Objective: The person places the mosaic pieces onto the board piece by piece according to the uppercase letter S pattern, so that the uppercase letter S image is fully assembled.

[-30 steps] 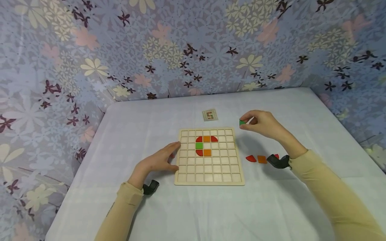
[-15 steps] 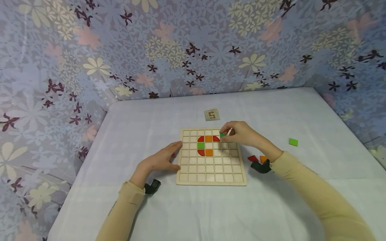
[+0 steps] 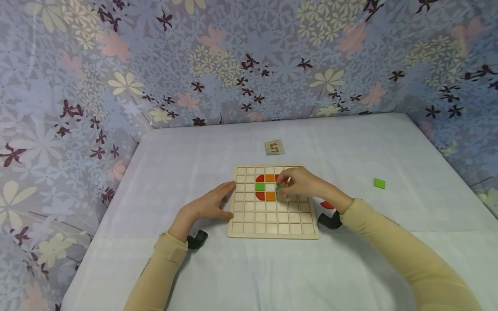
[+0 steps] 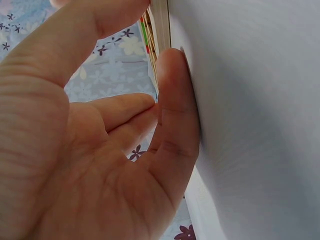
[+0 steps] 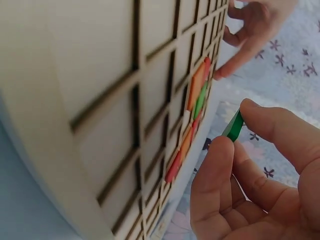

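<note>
Between thumb and fingertips my right hand pinches a small green tile, held over the board just right of the coloured pieces. The wooden grid board bears red quarter-round pieces, two orange squares and a green square, grouped around one bare cell. My left hand rests at the board's left edge, thumb and fingers spread along it. In the left wrist view, its fingertips lie against the board's side. The right fingers partly cover the upper-right red piece.
Behind the board lies a small card printed with a coloured S-shaped figure on a grid. A loose green square lies on the white cloth at the right. A red piece shows beside the right wrist.
My right hand has carried the green tile left from beyond the board's right side, then down and left over the grid. A loose green square has come into sight. The left hand stays put.
</note>
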The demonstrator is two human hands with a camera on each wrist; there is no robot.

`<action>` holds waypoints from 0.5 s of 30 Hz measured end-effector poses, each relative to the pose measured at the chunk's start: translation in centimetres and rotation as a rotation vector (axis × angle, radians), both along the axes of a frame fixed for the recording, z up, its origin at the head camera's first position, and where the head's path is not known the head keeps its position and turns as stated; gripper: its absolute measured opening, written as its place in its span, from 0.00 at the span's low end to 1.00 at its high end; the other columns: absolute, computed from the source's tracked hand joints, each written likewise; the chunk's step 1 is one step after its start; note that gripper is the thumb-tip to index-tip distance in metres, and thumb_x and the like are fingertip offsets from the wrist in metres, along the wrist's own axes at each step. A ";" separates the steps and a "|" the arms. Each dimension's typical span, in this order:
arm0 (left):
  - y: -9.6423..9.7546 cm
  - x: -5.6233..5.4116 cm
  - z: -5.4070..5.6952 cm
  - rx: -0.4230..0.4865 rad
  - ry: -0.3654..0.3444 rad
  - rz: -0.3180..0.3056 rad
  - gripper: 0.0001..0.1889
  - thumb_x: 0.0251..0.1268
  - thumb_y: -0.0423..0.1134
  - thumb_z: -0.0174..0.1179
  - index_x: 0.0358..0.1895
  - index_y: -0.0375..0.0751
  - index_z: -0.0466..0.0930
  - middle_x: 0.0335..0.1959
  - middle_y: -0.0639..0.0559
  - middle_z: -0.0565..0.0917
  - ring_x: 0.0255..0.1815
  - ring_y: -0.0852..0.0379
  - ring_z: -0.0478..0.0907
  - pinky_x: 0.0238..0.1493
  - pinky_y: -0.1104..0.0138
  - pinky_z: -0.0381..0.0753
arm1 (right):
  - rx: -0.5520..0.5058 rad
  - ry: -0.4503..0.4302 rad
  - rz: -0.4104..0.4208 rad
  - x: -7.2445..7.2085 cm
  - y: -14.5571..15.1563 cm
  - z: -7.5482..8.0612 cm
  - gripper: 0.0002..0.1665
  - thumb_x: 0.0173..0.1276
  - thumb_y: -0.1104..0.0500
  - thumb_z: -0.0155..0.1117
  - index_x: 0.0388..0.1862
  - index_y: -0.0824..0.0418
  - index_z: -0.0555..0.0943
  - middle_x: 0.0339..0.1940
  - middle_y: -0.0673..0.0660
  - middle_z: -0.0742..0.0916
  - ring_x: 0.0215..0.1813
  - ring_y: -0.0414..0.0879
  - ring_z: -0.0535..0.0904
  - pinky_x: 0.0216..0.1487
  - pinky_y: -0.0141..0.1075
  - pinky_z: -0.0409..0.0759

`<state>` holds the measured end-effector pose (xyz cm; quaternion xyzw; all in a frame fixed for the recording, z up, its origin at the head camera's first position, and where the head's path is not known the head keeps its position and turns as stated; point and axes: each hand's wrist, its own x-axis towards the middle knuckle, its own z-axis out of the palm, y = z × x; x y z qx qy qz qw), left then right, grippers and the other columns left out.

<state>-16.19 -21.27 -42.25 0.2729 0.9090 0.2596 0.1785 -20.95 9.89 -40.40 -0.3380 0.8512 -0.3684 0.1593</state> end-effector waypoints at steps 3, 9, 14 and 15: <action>0.0 0.0 0.1 0.004 0.002 -0.003 0.48 0.54 0.40 0.68 0.73 0.30 0.48 0.72 0.39 0.54 0.48 0.53 0.71 0.50 0.59 0.70 | 0.007 -0.007 0.010 0.2 -0.1 -0.3 0.11 0.58 0.61 0.70 0.38 0.65 0.81 0.32 0.50 0.82 0.35 0.44 0.78 0.40 0.37 0.77; -0.2 0.0 0.0 0.042 0.023 -0.029 0.47 0.55 0.42 0.67 0.72 0.28 0.50 0.71 0.37 0.55 0.46 0.53 0.71 0.49 0.59 0.70 | 0.076 0.022 0.018 0.6 -0.4 -0.7 0.11 0.57 0.60 0.71 0.35 0.64 0.80 0.29 0.48 0.82 0.33 0.41 0.76 0.37 0.36 0.75; 0.0 0.2 0.2 0.036 0.016 -0.024 0.46 0.56 0.41 0.67 0.72 0.28 0.50 0.71 0.36 0.55 0.47 0.52 0.71 0.51 0.59 0.69 | 0.107 0.037 0.020 0.9 -0.7 -1.1 0.11 0.57 0.61 0.71 0.35 0.64 0.79 0.27 0.49 0.79 0.31 0.42 0.73 0.36 0.35 0.73; 0.0 0.2 0.2 0.035 0.002 -0.015 0.47 0.55 0.41 0.67 0.73 0.29 0.49 0.72 0.37 0.55 0.48 0.52 0.71 0.52 0.58 0.69 | 0.111 0.044 0.020 0.9 -0.7 -1.2 0.11 0.57 0.61 0.71 0.35 0.64 0.79 0.27 0.49 0.79 0.31 0.42 0.72 0.36 0.35 0.73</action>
